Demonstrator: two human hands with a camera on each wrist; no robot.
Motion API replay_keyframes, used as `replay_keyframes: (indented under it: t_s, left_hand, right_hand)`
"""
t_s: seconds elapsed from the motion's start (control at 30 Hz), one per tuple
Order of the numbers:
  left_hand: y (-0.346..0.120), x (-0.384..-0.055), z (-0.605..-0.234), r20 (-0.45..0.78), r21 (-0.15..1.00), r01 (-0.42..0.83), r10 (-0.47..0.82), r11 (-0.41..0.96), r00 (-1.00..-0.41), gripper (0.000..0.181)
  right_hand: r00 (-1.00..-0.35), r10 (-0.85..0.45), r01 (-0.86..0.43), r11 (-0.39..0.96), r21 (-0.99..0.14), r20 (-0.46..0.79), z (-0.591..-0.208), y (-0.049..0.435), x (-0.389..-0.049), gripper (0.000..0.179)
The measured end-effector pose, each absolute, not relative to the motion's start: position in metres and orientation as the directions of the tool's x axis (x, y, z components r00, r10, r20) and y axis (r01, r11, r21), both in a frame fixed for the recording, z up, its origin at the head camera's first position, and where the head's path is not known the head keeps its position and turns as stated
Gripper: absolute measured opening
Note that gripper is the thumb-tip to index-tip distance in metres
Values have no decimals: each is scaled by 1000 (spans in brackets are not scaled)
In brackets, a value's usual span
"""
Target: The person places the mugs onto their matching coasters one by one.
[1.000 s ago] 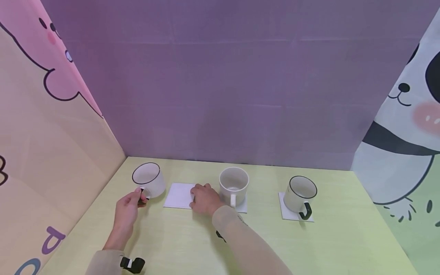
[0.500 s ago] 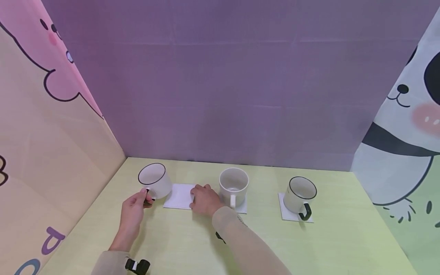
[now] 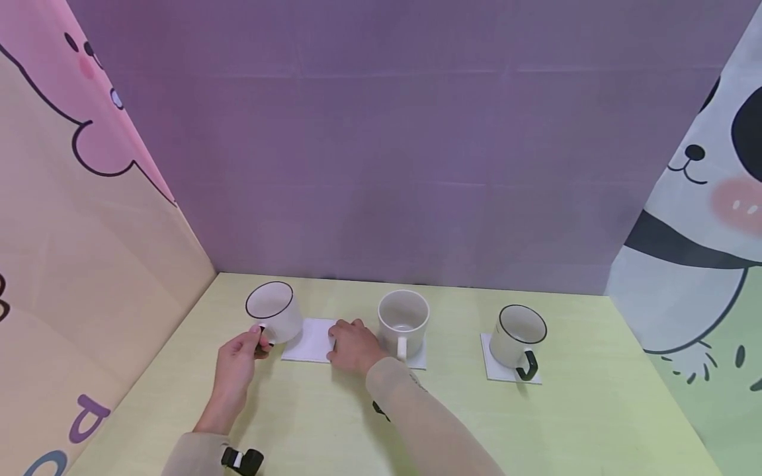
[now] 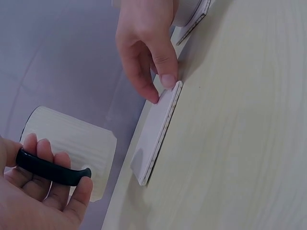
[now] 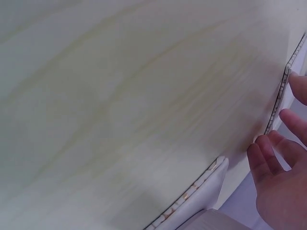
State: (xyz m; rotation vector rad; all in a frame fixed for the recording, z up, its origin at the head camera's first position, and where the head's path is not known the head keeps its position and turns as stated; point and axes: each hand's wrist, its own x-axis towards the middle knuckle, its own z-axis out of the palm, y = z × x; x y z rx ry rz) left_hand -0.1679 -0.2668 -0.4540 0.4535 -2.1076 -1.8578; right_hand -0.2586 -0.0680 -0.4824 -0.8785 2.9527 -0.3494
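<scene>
My left hand (image 3: 235, 362) grips a white mug (image 3: 284, 320) with a dark rim by its black handle (image 4: 53, 168). This mug is held up off the table, tilted, by the left end of a square white coaster (image 3: 308, 338). Fingers curl round the handle in the left wrist view. My right hand (image 3: 355, 347) holds the right part of that flat coaster, thumb and forefinger at its edge; its other fingers are bent. Just right of this hand stands a plain white mug (image 3: 403, 311) on a second coaster (image 3: 419, 360), partly hidden by the forearm.
Farther right, another dark-rimmed mug (image 3: 519, 337) with a black handle stands on its own coaster (image 3: 495, 373). The pale wood-grain table (image 3: 571, 423) meets a purple backdrop (image 3: 417, 165). Printed panels with cartoon animals flank both sides.
My left hand has carried the dark-rimmed mug rightward, from farther left to beside the coaster. The right hand, the coaster and the two standing mugs have stayed in place.
</scene>
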Motion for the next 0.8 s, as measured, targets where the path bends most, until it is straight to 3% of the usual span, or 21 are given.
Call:
replay_keyframes:
  t_s: [0.8]
  left_hand:
    - [-247,-175,-459,35,990,-22,-395,140,-918,43]
  right_hand:
    - [-851,-525,-509,816,-275,20,-482,-68,-257,36]
